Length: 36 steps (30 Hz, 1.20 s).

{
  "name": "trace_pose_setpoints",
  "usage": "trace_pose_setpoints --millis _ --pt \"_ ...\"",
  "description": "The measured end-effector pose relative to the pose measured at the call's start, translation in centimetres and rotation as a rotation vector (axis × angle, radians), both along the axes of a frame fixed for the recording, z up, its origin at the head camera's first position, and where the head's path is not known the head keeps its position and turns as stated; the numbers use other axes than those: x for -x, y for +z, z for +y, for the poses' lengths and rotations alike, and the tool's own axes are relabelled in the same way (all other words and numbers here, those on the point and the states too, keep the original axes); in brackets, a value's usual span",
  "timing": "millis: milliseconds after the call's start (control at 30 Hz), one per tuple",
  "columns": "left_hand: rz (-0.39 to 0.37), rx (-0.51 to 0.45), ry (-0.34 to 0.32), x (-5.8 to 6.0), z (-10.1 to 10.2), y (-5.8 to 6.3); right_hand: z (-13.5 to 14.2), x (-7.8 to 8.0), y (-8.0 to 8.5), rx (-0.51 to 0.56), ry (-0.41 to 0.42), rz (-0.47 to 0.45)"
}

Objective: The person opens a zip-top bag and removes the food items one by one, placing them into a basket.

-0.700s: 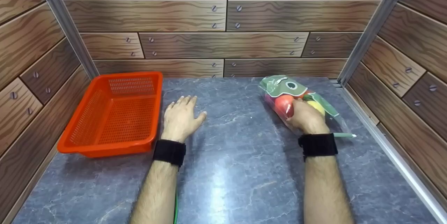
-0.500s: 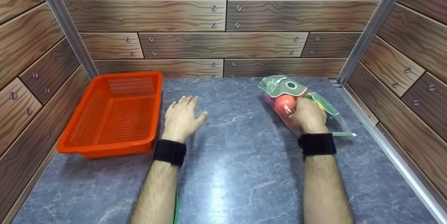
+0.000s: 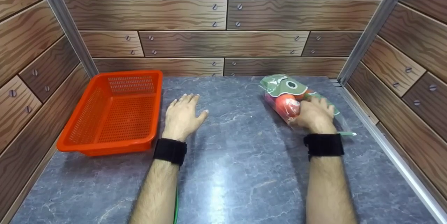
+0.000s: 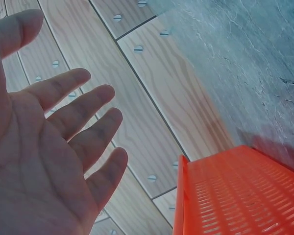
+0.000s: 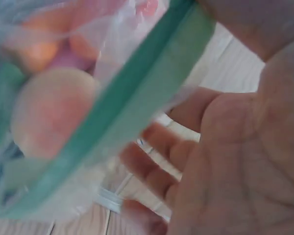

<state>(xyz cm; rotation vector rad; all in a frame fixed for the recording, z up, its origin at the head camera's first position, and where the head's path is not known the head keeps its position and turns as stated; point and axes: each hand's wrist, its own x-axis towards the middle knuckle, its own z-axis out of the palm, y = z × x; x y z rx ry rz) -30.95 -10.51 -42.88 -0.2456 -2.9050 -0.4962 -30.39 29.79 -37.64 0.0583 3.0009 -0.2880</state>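
Note:
My left hand (image 3: 182, 117), palm down with fingers spread, is beside an orange plastic basket (image 3: 159, 109) and holds nothing. My right hand (image 3: 314, 114) is at the near end of a clear zip bag (image 3: 279, 86) with a green print and an eye design. Its fingers are spread over the bag. In the right wrist view the thumb is by the bag's green zip edge (image 5: 112, 105), other fingers behind it. Inside, a red round fruit (image 3: 287, 104) shows, and a pale pink peach-like fruit (image 5: 56, 112). The remaining contents are blurred or covered by the hand.
The basket stands at the left on a grey marbled tabletop (image 3: 227, 140). Wood-patterned panels (image 3: 223, 44) and metal posts (image 3: 372, 25) enclose the back and sides. A thin green cable (image 3: 176, 199) runs beside the left forearm.
My right hand has gone from curled over the bag to spread fingers and shifted slightly right. The yellow fruit seen earlier is now hidden behind it. My left hand has barely moved.

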Motion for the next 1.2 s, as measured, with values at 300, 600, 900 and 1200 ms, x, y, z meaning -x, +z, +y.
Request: trace_pose_setpoints --millis 300,600,900,1200 --pt "0.022 -0.001 -0.022 -0.3 0.1 0.1 1.9 -0.3 0.7 0.18 0.053 -0.037" --pt "0.084 -0.031 -0.111 -0.3 0.8 0.3 0.9 0.0 0.6 0.218 0.151 0.099" --pt "0.155 -0.097 -0.266 -0.5 2.8 0.3 -3.1 0.7 -0.6 0.35 0.274 0.205" --pt "0.174 -0.152 -0.414 -0.8 5.4 0.4 -6.0 1.3 -1.6 0.603 0.298 0.147"
